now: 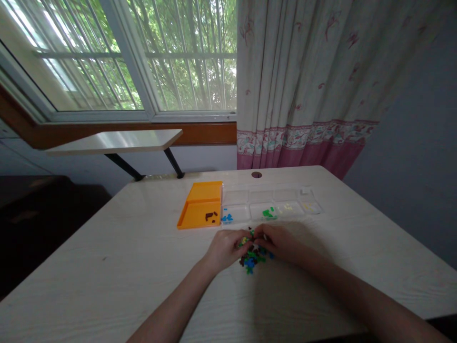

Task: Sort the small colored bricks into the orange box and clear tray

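Observation:
A heap of small plastic pieces (pixel 251 261) in brown, blue, green and yellow lies on the table. My left hand (pixel 225 247) is at the heap's left edge, its fingers curled inward with thumb and forefinger close together. From the other side, my right hand (pixel 280 241) reaches in with bent, pinched fingers. The fingertips of both hands nearly meet over the far end of the heap, among pieces too small to tell apart. Behind it, an orange case (pixel 194 213) holds a few brown pieces (pixel 209 217). Clear compartment trays (pixel 259 195) contain blue pieces (pixel 227 218), green pieces (pixel 267 213) and pale yellow pieces (pixel 287 207).
The pale wooden table (pixel 143 262) has a round cable hole (pixel 256 175) near its back edge. A raised shelf (pixel 121 139) on dark legs stands at the back left. Beyond are a barred window and a long curtain (pixel 296 95).

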Motion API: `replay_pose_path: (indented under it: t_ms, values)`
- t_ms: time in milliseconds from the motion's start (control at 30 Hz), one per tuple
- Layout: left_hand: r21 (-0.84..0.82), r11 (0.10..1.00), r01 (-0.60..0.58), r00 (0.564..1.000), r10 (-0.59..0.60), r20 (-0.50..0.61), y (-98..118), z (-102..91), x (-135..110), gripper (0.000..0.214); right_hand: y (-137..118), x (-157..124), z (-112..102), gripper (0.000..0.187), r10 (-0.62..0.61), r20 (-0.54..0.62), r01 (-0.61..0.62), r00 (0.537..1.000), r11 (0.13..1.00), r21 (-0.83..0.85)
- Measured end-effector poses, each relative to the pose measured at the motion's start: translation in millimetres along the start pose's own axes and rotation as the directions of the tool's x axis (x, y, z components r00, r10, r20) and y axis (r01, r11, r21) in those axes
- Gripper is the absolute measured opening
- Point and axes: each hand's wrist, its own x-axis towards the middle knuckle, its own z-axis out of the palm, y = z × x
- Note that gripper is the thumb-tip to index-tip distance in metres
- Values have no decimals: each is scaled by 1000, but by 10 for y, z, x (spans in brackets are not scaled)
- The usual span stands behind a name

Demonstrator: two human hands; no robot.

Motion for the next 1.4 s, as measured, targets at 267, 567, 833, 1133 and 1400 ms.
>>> replay_pose_path:
  t_ms: [267,567,833,1133,1400]
  values:
    - [68,998,-17,954,37,-296,-71,-64,-18,16,-4,-42,-199,18,26,63,-22,998,997,-69]
    - [48,988,145,786,-85,-613,-136,-181,-34,16,133,-92,-351,37,64,295,-21,953,989,-147]
    - [104,986,128,801,-41,-597,-94,-176,-37,17,102,-84,-336,26,26,274,20,961,986,-165]
    - [105,989,107,810,-25,-586,-74,-202,-32,17,115,-85,-318,24,65,257,-26,964,988,-153]
    - [38,979,198,817,-143,-558,-130,-176,-31,21,84,-83,-341,21,74,264,-32,962,987,-158]
